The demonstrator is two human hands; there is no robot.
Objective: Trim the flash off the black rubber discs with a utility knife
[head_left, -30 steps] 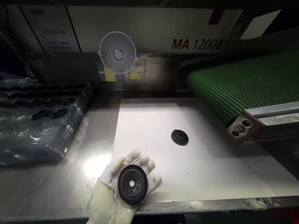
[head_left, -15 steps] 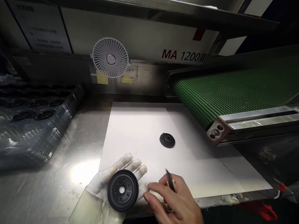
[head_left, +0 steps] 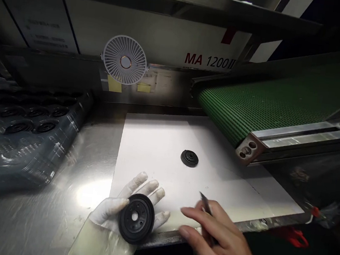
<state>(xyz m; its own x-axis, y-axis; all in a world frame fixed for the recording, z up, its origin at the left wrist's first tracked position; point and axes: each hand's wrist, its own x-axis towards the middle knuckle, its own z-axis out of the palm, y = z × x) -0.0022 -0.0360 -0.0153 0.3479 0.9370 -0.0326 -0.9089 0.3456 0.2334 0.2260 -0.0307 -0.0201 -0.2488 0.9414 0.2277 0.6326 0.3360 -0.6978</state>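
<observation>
The disc [head_left: 140, 228] lies on the gloved left hand [head_left: 112, 216], fingers spread, thumb at the rim. The bare right hand [head_left: 220, 237] has drawn away, thumb and forefinger parted, remaining fingers curled around a blade [head_left: 205, 203]; the disc face is unobstructed. A second disc [head_left: 189, 159] lies beyond.

Covered, cropped and unreadable

At seven o'clock, the black disc [head_left: 137, 230] hides much of the palm of the left hand [head_left: 110, 212], whose cuff is cut off at six-thirty. At five, the curled fingers of the right hand [head_left: 221, 238] hide most of the pointed tool [head_left: 206, 204], leaving its kind unclear; the wrist is cropped. At nine, the frame's edge cuts the tray [head_left: 34, 155], and glare obscures its contents. At ten, the label sheet [head_left: 37, 16] is too blurred to read. At two, the conveyor [head_left: 285, 96] runs out of view. At four, the red thing [head_left: 295, 237] is indistinct.
</observation>
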